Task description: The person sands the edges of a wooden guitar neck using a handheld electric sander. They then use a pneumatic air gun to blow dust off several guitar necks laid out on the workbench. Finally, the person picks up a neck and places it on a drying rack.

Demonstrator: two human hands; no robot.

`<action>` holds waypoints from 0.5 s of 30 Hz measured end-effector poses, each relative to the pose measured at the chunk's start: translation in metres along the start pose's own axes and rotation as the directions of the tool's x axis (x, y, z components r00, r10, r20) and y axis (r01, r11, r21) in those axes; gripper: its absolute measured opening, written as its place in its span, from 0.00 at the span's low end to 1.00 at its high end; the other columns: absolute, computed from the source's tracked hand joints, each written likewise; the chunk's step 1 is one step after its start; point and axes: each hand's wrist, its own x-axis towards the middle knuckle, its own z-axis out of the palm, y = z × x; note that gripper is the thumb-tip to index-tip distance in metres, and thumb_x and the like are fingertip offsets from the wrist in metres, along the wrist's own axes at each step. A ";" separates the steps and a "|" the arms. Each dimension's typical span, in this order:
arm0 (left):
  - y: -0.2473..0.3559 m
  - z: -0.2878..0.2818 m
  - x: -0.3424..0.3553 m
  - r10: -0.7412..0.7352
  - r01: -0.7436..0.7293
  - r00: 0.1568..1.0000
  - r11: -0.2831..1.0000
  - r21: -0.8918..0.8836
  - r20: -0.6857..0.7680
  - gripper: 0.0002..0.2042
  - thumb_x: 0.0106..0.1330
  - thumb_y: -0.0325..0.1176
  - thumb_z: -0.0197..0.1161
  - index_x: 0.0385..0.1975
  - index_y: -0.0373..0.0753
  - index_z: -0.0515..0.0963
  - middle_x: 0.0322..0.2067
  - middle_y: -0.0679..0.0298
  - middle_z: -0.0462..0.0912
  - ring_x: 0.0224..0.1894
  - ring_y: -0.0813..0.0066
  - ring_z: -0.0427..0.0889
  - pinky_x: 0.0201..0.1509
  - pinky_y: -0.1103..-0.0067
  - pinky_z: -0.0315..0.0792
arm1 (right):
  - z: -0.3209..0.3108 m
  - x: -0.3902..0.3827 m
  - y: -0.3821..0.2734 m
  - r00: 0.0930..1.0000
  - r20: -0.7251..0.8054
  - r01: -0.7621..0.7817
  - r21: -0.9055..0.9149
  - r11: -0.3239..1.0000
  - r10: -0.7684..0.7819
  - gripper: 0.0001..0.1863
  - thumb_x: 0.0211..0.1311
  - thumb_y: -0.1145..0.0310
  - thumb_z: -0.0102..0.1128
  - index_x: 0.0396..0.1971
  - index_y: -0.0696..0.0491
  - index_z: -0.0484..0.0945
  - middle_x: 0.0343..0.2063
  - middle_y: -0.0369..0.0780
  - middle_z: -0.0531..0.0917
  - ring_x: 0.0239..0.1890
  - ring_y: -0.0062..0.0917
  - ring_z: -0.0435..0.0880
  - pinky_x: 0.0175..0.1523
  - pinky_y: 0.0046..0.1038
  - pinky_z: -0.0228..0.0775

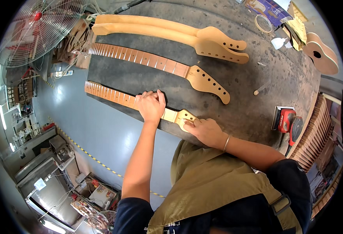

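Observation:
A guitar neck with a reddish-brown fretboard lies fretboard up along the near edge of the workbench. My left hand is closed over its fretboard, partway along toward the headstock. At the pale headstock, my right hand presses bunched fingertips on the face. Whether a small item sits under those fingers is hidden. Beyond it, a second guitar neck lies fretboard up. Farther back, two more necks rest side by side, their plain backs facing up.
The dark workbench carries a red and black sander at right and a small brush-like item. A tape roll and purple box sit at the back right, near a guitar body. A large fan stands left.

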 end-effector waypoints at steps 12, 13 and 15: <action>0.002 0.001 -0.001 -0.008 0.008 1.000 1.000 -0.017 0.000 0.23 0.73 0.40 0.58 0.14 0.37 0.83 0.22 0.60 0.84 0.32 0.59 0.82 0.48 0.64 0.67 | -0.002 0.009 -0.001 0.985 0.125 -0.137 0.181 0.974 0.115 0.16 0.70 0.70 0.53 0.55 0.47 0.76 0.30 0.43 0.84 0.29 0.41 0.86 0.30 0.40 0.75; 0.001 0.001 0.000 -0.003 0.003 1.000 1.000 -0.013 -0.003 0.23 0.73 0.41 0.58 0.14 0.37 0.83 0.22 0.60 0.84 0.33 0.59 0.82 0.48 0.64 0.67 | -0.006 0.016 -0.006 0.975 0.177 -0.163 0.158 0.974 0.135 0.16 0.70 0.70 0.53 0.56 0.47 0.76 0.29 0.43 0.85 0.29 0.41 0.86 0.31 0.41 0.75; -0.001 0.000 0.001 -0.005 0.006 1.000 1.000 -0.005 0.019 0.23 0.73 0.41 0.58 0.14 0.37 0.83 0.22 0.60 0.84 0.33 0.59 0.82 0.49 0.64 0.67 | -0.010 0.016 -0.009 0.961 0.225 -0.203 0.162 0.966 0.164 0.17 0.70 0.70 0.53 0.57 0.46 0.76 0.29 0.43 0.85 0.28 0.42 0.85 0.31 0.41 0.75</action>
